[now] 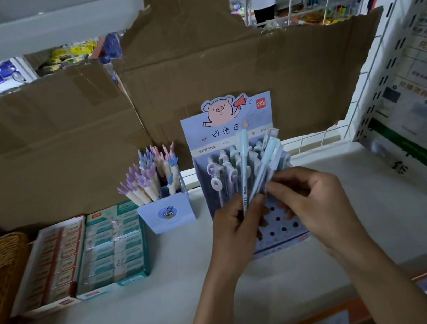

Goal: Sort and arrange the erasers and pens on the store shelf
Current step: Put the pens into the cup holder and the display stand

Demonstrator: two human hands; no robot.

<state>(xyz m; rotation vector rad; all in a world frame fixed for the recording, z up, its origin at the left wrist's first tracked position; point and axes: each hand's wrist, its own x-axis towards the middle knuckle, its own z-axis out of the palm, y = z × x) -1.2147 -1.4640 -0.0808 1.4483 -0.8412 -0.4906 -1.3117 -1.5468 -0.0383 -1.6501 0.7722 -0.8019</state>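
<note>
- The left hand has its grip closed around the lower ends of a bundle of pens, which fan upward and a little to the right
- The right hand comes from the right side; its thumb and forefinger pinch the lower part of one pen of the same bundle, and the other fingers are loosely bent
- The long axis of the held pens is almost upright, and the free holes of the display box lie just under and behind both hands, so I judge the next move is a short push downward, for which the right hand is better placed
- Farther back in this box, standing pens fill the rows
- To the left on the shelf are the pen cup and the eraser boxes, well apart from the hands
</note>
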